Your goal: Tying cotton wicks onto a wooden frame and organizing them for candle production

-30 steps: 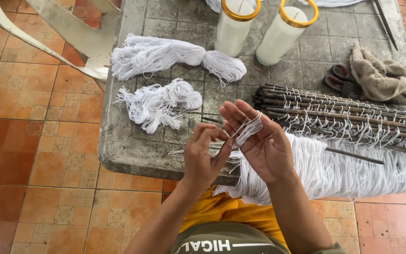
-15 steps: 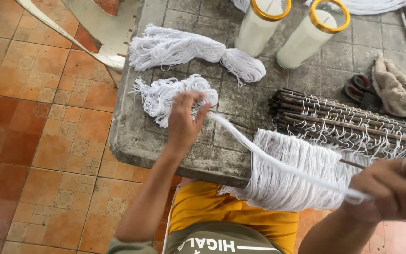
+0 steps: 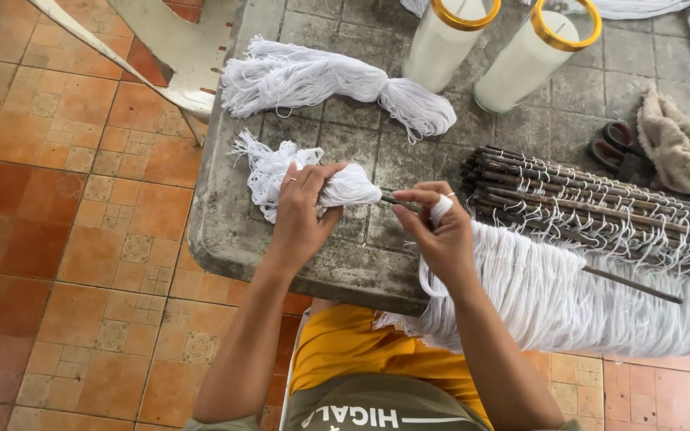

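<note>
Left hand (image 3: 301, 211) fingers closed around small white string bundle (image 3: 313, 179) on grey table (image 3: 225, 239), right hand (image 3: 441, 235) just right of bundle, fingers pinching string loop (image 3: 441, 207), dark sticks (image 3: 592, 203) further right, larger bundle (image 3: 329, 84) and two candles (image 3: 485, 44) beyond.

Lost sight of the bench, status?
Left hand gripping small white string bundle. Right hand pinching strands, string looped on finger. Nothing between the hands.

- My left hand (image 3: 301, 211) grips a small bundle of loose white cotton strings (image 3: 313, 179) on the grey stone table (image 3: 225, 231).
- My right hand (image 3: 441, 235) pinches white strands looped round a finger.
- Two tall gold-rimmed glass candles (image 3: 521, 60) stand behind.
</note>
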